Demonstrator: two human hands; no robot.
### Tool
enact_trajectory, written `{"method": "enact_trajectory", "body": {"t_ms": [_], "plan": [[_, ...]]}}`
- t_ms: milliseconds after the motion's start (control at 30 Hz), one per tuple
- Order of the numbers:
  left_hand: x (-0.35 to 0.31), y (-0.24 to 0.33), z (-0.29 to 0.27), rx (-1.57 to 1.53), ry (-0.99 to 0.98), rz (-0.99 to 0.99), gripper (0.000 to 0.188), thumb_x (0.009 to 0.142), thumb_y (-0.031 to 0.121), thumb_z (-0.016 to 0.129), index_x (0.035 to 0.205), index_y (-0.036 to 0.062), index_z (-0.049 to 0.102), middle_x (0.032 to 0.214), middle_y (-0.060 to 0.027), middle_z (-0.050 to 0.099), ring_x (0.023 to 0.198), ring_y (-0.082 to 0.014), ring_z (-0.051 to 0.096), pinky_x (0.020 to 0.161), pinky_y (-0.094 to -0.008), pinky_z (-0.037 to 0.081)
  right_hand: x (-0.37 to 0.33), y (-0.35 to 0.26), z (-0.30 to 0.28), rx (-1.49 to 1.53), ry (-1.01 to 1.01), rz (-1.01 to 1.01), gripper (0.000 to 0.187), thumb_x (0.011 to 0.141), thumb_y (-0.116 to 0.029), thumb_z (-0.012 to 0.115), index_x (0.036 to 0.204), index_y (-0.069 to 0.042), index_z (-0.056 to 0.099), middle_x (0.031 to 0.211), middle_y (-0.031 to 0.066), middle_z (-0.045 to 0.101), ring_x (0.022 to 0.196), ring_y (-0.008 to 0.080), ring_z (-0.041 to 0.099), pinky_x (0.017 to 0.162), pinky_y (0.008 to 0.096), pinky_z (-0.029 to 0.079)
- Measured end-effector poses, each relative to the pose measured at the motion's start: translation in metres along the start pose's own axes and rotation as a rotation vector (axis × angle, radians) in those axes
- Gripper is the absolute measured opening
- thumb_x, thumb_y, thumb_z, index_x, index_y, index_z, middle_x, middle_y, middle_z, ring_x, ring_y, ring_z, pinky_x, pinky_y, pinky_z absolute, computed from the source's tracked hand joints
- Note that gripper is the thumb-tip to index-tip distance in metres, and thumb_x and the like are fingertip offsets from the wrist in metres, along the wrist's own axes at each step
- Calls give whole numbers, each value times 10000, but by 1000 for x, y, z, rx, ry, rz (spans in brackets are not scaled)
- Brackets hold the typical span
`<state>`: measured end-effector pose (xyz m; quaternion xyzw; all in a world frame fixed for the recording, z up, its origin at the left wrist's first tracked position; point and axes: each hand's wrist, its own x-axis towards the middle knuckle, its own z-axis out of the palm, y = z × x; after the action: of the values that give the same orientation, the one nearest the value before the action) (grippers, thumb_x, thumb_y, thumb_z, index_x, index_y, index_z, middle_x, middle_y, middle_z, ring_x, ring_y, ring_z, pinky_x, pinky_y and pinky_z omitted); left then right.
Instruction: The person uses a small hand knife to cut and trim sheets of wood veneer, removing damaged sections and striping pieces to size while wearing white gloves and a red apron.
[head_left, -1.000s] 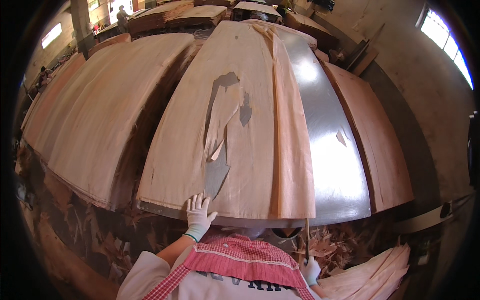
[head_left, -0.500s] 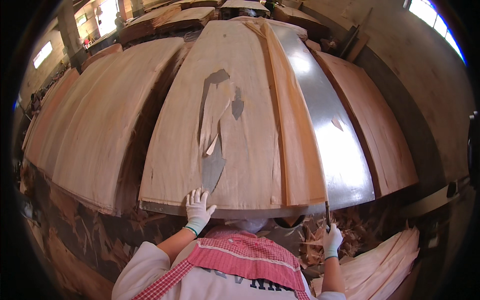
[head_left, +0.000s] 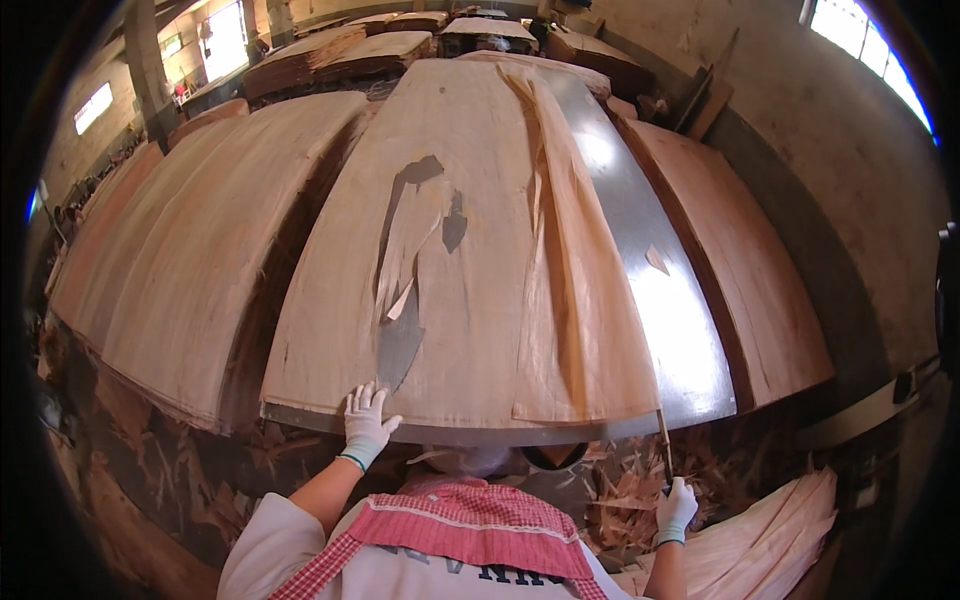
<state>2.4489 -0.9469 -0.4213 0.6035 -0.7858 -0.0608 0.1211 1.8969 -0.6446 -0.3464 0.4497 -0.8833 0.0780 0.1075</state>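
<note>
My left hand point(head_left: 368, 424), in a white glove, rests with fingers stretched on the near edge of a large pale wood veneer sheet point(head_left: 470, 330). Ragged holes run through that sheet beside my fingers, and grey shows beneath. A loose veneer strip point(head_left: 600, 340) lies rippled along the sheet's right side. My right hand point(head_left: 677, 507), also gloved, is closed round a thin stick point(head_left: 666, 445) below the table's near edge. The stick's far end reaches the strip's near right corner. Right of the strip, a shiny metal tabletop point(head_left: 660, 300) lies bare, with a small veneer scrap point(head_left: 657, 260) on it.
Stacks of veneer stand to the left point(head_left: 215, 250) and the right point(head_left: 740, 260), with more stacks point(head_left: 375, 55) at the back. Torn scraps point(head_left: 625, 500) litter the floor below the near edge. A folded veneer bundle point(head_left: 760, 535) lies at the lower right.
The strip's near end has spread wider and gone rippled, lying further over the sheet. My right hand has shifted slightly right and nearer me with the stick. The whole view has shifted slightly.
</note>
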Motion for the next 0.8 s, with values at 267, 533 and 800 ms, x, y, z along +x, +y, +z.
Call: {"method": "enact_trajectory", "body": {"t_ms": [267,533,800], "plan": [[5,7,1,35,-80,-71,726,773,464,706,1372,137,454,1504,-157,345,1411,-347,269,1161,-496,195,71,8,39,105,2,51,201,853,-258,666,882,-77,585,720,158,602,675,373,613,593,472,499],[11,17,-8,52,-191,-135,732,795,439,706,1396,150,406,1527,-141,303,1425,-340,236,1164,-470,208,134,19,76,147,-39,92,242,863,-296,651,852,-65,578,717,171,641,694,383,638,615,489,504],[8,13,-1,69,-221,-194,774,778,463,714,1414,171,382,1551,-112,270,1444,-307,210,1172,-475,202,64,138,44,-24,-102,189,224,840,-286,679,928,-104,582,775,180,623,745,396,627,648,495,508]]}}
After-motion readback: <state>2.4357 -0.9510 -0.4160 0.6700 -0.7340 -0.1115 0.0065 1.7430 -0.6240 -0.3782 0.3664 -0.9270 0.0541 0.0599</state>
